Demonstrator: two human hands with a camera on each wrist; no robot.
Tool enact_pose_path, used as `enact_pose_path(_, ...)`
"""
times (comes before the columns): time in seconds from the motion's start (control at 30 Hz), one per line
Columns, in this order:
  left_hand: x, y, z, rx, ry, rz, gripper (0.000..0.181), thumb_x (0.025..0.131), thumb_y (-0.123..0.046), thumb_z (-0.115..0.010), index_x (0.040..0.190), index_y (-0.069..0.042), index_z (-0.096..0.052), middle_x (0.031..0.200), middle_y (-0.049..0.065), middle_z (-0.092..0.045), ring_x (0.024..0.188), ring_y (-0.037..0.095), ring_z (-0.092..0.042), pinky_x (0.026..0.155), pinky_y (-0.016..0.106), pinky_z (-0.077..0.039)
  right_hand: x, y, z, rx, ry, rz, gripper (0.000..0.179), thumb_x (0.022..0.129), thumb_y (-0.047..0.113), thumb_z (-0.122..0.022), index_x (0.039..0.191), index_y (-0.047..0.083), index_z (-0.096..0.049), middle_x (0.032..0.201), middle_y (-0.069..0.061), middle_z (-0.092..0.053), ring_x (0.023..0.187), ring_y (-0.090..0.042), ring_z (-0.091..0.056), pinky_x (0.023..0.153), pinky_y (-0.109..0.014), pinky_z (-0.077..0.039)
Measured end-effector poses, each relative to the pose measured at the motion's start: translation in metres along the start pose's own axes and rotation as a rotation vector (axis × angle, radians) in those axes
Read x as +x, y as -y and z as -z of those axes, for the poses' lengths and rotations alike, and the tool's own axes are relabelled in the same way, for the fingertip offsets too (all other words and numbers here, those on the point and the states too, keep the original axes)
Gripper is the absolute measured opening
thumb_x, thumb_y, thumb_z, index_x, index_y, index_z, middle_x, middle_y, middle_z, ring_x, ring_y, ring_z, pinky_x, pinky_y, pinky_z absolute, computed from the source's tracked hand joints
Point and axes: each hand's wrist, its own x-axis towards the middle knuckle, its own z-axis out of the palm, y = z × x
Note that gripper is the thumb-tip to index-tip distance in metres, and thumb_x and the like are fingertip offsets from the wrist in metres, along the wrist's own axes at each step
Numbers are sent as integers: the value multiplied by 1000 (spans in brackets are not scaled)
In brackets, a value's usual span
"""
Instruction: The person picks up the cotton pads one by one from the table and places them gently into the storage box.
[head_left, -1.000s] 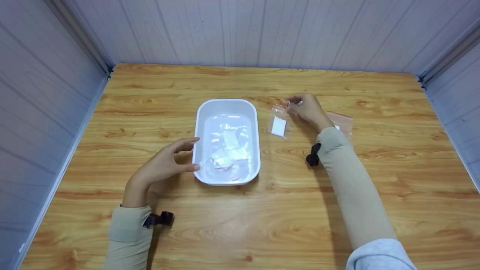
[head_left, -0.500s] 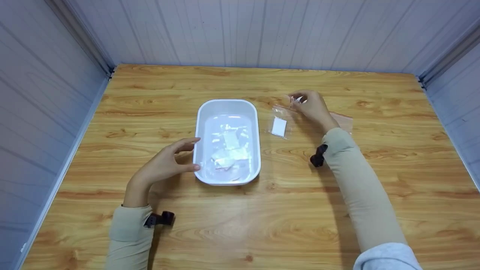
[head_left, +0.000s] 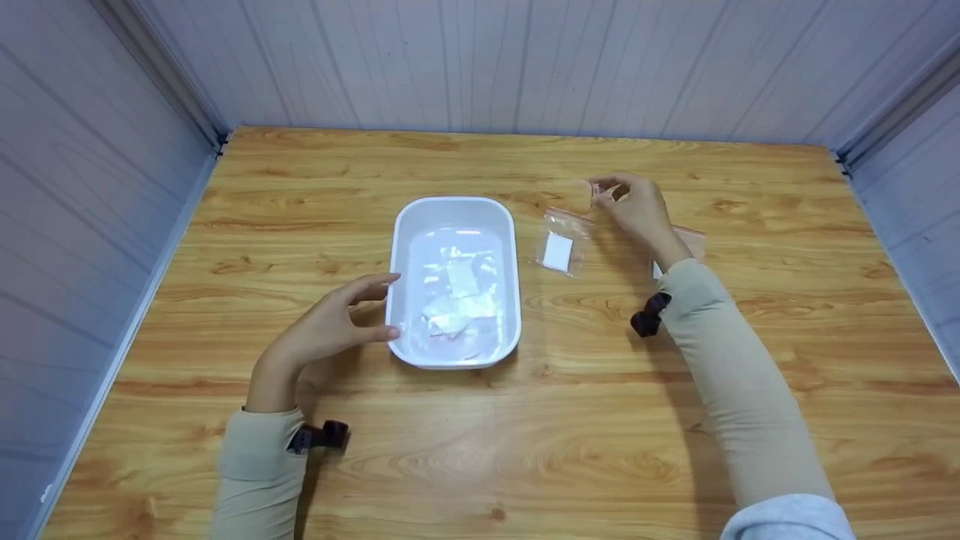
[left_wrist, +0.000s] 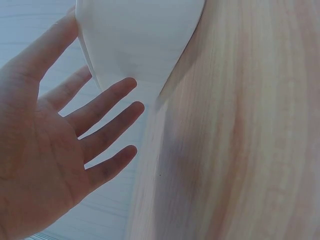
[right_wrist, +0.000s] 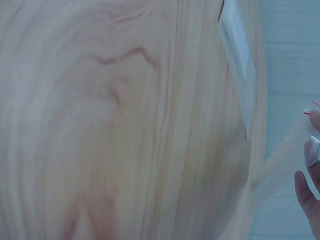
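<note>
In the head view a white plastic tub point(head_left: 517, 262) stands mid-table, with several small clear bags point(head_left: 463, 279) inside. My left hand point(head_left: 319, 330) is at its left side, thumb and a finger touching the rim. The left wrist view shows the other fingers point(left_wrist: 112, 102) spread and straight beside the tub wall. Right of the tub, my right hand point(head_left: 639, 210) pinches a clear zip bag point(head_left: 595, 193) by its red-striped top, above the table. Below it lies a zip bag point(head_left: 557, 253) with a white slab inside.
Another red-topped zip bag point(head_left: 691, 238) lies partly hidden under the right forearm. Pale panel walls point(head_left: 480, 67) enclose the wooden table point(head_left: 450, 450) at the back and both sides.
My right hand has moved slightly right and back, carrying the zip bag away from the one beside the tub. The left hand and tub stay put.
</note>
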Motion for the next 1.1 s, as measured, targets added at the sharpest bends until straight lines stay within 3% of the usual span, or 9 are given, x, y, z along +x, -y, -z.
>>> enact_pose_path(0.3, -1, 0, 0, -10, 2, -16, 82, 81, -38, -82, 151, -23, -42, 149, 13, -44, 142, 35, -33, 114, 61, -21, -6, 7, 7, 34, -109, 41, 26, 94, 14, -69, 118, 4, -72, 107, -14, -68, 83, -15, -60, 62, -16, -44)
enact_pose_path(0.47, 0, 1, 0, -7, -2, -42, 80, 82, -36, -82, 150, -21, -43, 148, 14, -45, 140, 35, -34, 114, 60, -23, -9, 8, 10, 59, -169, 80, 25, 93, 12, -71, 116, 4, -73, 104, -12, -69, 78, -8, -58, 68, -16, -45)
enact_pose_path(0.7, -1, 0, 0, -7, 2, -30, 80, 82, -36, -82, 151, -22, -42, 149, 13, -44, 141, 35, -33, 114, 60, -22, -12, 14, 14, 112, -226, 88, 24, 91, 9, -73, 114, 4, -73, 101, -9, -70, 79, -6, -57, 73, -17, -45)
enact_pose_path(0.97, -1, 0, 0, -17, 8, -13, 80, 83, -34, -82, 151, -22, -42, 149, 13, -44, 142, 35, -32, 114, 61, -21, -19, 24, 16, 135, -233, 123, 26, 91, 12, -74, 116, 4, -73, 100, -9, -69, 80, -7, -58, 75, -19, -46)
enact_pose_path(1.1, -2, -1, 0, -13, 7, -10, 80, 83, -36, -82, 151, -23, -42, 149, 13, -44, 142, 35, -31, 115, 61, -19, -28, 42, 17, 148, -248, 151, 26, 91, 9, -73, 116, 1, -72, 102, -14, -68, 80, -10, -58, 74, -19, -46)
